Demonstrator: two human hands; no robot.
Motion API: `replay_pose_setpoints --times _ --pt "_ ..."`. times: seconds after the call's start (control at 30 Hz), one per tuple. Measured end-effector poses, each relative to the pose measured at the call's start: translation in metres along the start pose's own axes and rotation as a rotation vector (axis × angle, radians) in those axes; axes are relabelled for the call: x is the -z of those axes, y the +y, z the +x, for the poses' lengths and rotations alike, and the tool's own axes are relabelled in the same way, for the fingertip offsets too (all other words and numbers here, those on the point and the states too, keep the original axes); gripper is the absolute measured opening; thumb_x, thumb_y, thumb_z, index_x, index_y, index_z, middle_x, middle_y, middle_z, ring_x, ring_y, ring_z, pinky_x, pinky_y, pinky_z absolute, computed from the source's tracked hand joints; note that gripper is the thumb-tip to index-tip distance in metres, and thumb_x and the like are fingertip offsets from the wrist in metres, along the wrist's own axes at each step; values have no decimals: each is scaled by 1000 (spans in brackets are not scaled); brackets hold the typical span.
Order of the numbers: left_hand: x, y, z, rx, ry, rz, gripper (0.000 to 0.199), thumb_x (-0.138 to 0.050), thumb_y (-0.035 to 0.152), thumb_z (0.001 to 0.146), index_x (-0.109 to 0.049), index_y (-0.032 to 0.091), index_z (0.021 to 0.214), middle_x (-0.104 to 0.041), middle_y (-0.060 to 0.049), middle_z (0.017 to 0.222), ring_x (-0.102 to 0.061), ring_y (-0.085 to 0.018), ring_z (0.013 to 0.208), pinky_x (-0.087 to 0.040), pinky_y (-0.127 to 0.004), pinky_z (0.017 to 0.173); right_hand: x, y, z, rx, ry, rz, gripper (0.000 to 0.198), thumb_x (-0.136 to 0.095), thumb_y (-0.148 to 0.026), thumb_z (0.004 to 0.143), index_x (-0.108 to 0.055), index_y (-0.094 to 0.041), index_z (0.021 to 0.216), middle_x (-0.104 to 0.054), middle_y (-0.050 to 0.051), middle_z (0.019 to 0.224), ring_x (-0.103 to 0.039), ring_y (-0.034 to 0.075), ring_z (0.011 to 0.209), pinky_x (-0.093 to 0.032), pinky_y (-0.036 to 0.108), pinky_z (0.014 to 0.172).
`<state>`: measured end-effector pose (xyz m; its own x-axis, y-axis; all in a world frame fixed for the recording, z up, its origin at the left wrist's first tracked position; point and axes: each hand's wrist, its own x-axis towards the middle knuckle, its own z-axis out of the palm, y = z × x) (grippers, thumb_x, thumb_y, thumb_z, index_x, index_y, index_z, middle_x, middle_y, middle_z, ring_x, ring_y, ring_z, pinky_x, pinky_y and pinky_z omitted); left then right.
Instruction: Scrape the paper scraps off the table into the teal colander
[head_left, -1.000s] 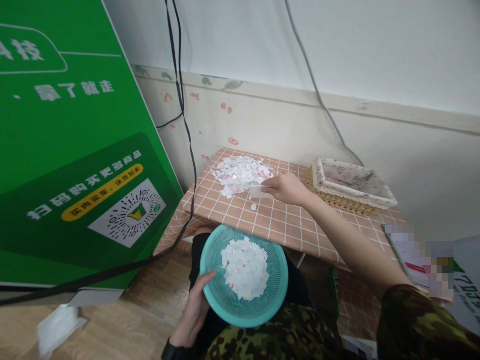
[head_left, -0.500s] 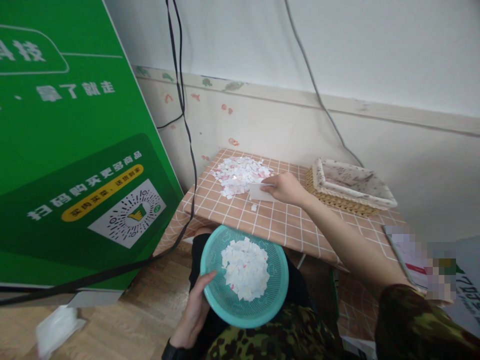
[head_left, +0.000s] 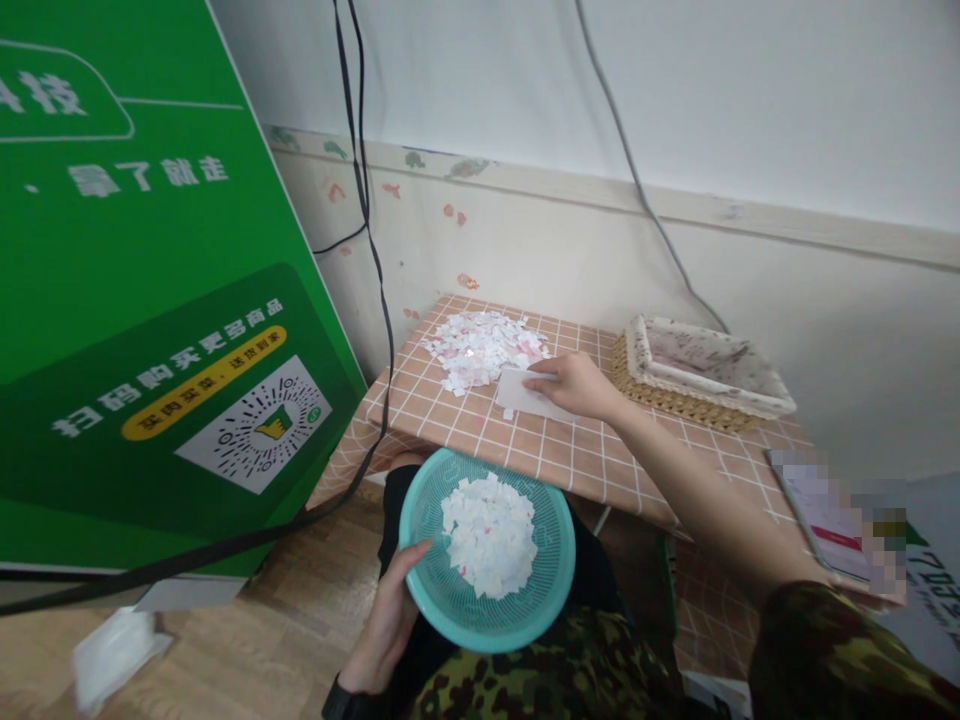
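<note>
White card (head_left: pixel 517 392) has tilted, showing more face; right grip (head_left: pixel 581 385) pinches it, left grip (head_left: pixel 390 610) holds the strainer (head_left: pixel 480 640) rim | partway, I judge; one paper heap (head_left: pixel 491 535) sits in the strainer; another pile (head_left: pixel 480 345) remains on the worktop (head_left: pixel 600 450), just beside the card
</note>
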<state>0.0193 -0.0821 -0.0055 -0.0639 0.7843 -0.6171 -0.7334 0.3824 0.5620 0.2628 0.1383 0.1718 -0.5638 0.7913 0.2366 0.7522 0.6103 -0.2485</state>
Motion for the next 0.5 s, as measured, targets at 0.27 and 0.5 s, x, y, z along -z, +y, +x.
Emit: replay_pose_setpoints --times 0.27,0.5 --pt "-1 0 -1 -20 -13 15 33 -73 29 68 -73 10 95 -73 -11 104 -65 -32 101 -45 -46 96 -5 -1 -10 -83 22 94 23 -55 -31 85 -73 -20 94 -73 4 81 -63 16 67 -40 27 61" --pt "0 0 0 -31 5 14 29 -73 26 68 -73 10 93 -75 -10 98 -67 -29 96 -46 -42 96 -32 -2 -29 -391 311 164 28 -56 -37 83 -74 -18 94 -73 7 82 -65 20 69 -41 27 59"
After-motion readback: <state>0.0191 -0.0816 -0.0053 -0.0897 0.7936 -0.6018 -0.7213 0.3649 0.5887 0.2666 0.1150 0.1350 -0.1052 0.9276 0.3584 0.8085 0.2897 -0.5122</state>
